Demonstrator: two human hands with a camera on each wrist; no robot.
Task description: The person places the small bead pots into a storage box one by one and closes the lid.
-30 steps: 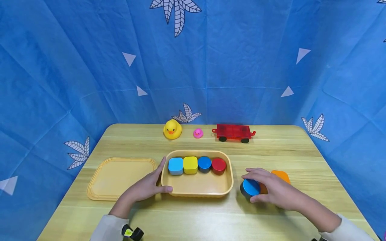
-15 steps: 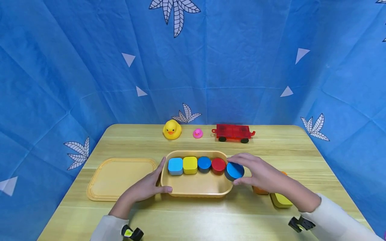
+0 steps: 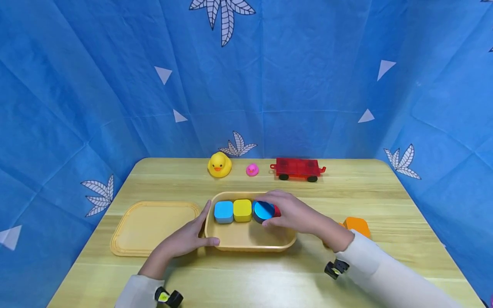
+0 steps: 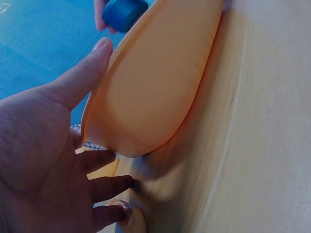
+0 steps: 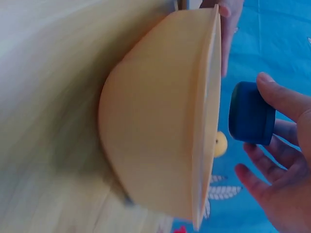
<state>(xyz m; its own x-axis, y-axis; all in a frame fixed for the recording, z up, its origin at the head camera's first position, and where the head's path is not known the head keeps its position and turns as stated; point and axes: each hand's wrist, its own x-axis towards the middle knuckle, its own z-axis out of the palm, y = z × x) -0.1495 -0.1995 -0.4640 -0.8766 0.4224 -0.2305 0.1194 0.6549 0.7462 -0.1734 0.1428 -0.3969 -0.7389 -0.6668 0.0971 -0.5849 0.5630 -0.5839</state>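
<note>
Presently, the grip of the right hand (image 3: 289,210) pinches a blue block (image 3: 263,212) above the box (image 3: 252,248), over the row (image 3: 242,209); the left hand (image 3: 185,238), uncurled, lies against the box's left end. Level, unhurried lowering seems best, clearing row and near rim; the near half offers open floor.

You have a wood-grain table (image 3: 231,280) beneath your left hand (image 3: 186,238) and right hand (image 3: 286,210), far corners rounded. Creased blue cloth (image 3: 308,77), printed with white leaves (image 3: 239,145) and triangles (image 3: 163,75), hangs beyond and to either side of them. Light leaves a soft sheen nearer you.
</note>
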